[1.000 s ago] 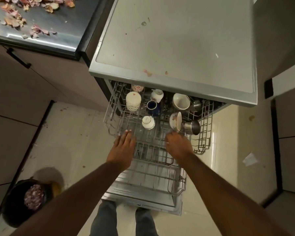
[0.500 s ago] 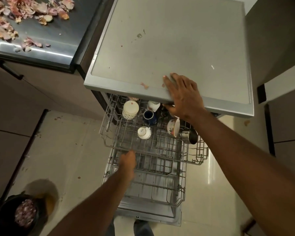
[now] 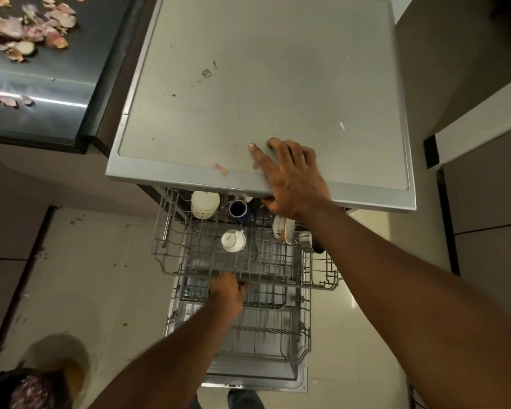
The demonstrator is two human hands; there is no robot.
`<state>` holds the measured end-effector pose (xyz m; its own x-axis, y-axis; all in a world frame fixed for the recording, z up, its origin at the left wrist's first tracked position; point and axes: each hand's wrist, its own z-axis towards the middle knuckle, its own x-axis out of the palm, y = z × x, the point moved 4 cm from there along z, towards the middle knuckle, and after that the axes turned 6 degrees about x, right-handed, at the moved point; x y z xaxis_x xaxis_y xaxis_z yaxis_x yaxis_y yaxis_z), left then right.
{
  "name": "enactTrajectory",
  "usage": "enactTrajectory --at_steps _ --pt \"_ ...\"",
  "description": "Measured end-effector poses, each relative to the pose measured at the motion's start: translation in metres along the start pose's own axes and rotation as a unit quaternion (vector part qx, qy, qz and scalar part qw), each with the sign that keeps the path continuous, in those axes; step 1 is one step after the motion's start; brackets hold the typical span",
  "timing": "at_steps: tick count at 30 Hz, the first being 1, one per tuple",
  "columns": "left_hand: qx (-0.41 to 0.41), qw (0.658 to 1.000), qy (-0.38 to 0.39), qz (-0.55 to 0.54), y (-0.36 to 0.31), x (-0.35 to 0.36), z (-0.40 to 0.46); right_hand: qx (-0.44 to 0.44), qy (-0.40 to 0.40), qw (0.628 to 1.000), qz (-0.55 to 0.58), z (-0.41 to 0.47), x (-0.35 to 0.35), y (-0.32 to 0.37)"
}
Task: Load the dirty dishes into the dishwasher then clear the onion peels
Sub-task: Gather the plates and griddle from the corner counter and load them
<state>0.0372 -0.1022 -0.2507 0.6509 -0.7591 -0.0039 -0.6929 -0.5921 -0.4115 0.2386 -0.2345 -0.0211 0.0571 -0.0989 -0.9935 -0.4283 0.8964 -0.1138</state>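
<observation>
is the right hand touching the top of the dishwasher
Touching. The head view shows the right hand resting on the dishwasher top, fingers spread on the surface, thumb under its front edge.

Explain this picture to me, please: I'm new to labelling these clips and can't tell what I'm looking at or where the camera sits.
The camera is worn on a person's head and looks down, so both arms reach in from below. The right hand rests on the front edge of the grey dishwasher top. The left hand is at the front rail of the pulled-out upper rack; its grip is hidden. That rack holds cups: a blue cup and a white cup, among others. The lower rack looks bare. Onion peels lie on the dark counter at upper left.
</observation>
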Motion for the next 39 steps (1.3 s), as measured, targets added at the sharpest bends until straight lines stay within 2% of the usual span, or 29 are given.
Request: enactTrajectory --at_steps 3,8,14,18,22,26,30,33,39 --pt "0.014 1.0 0.016 0.014 -0.01 0.018 0.0 0.004 -0.002 1.0 0.0 0.0 0.0 -0.001" --pt "0.03 0.997 0.027 -0.06 -0.058 0.063 0.015 0.008 0.013 1.0 -0.001 0.0 0.001 -0.001" --pt "0.043 0.994 0.058 -0.083 -0.089 0.104 0.031 0.006 0.013 1.0 -0.001 0.002 0.002 0.0" --pt "0.072 0.988 0.122 -0.063 -0.101 0.13 0.035 0.007 0.017 1.0 -0.005 0.003 0.003 -0.001" --pt "0.144 0.956 0.25 -0.059 -0.118 0.159 0.041 0.003 0.024 1.0 -0.007 0.004 0.006 0.0" --pt "0.197 0.931 0.298 -0.071 -0.112 0.165 0.032 0.005 0.023 1.0 -0.013 0.004 0.007 -0.001" --pt "0.18 0.953 0.242 0.013 -0.109 0.137 0.045 0.004 0.021 1.0 -0.013 0.004 0.006 0.0" --pt "0.162 0.948 0.23 0.148 -0.112 0.106 0.056 0.009 0.017 1.0 -0.009 0.002 0.006 0.001" --pt "0.149 0.936 0.199 0.25 -0.072 0.029 0.033 0.02 0.009 1.0 -0.012 -0.001 0.003 0.002"
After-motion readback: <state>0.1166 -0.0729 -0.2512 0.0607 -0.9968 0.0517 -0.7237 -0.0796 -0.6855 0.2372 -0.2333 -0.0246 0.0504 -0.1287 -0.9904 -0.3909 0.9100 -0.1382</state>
